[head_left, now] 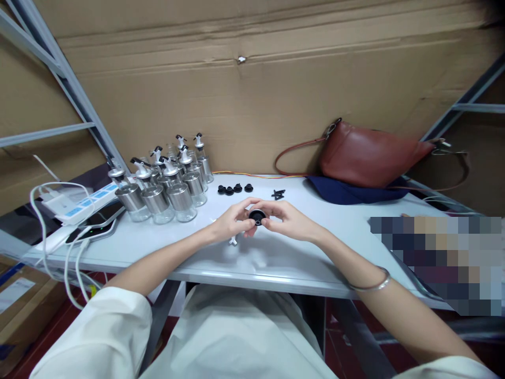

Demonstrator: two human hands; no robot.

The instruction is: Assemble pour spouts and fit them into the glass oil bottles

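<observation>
Above the middle of the table, my left hand [235,220] and my right hand [290,221] pinch a round black bottle stopper [258,216] with a pale rim between them. Its hollow side faces me. A small silver spout piece [232,240] lies on the table just below my left hand. Beyond my hands sit several black stoppers [237,188] in a short row. To their right is a little pile of thin black parts [278,195]. Glass oil bottles [182,202] with steel sleeves and pourer tops stand grouped on the left.
A brown leather bag [366,155] rests on dark blue cloth [335,190] at the back right. A power strip [89,202], a dark device [94,226] and white cables occupy the left end. Cardboard [252,105] backs the grey table [331,258]. The right edge is pixelated.
</observation>
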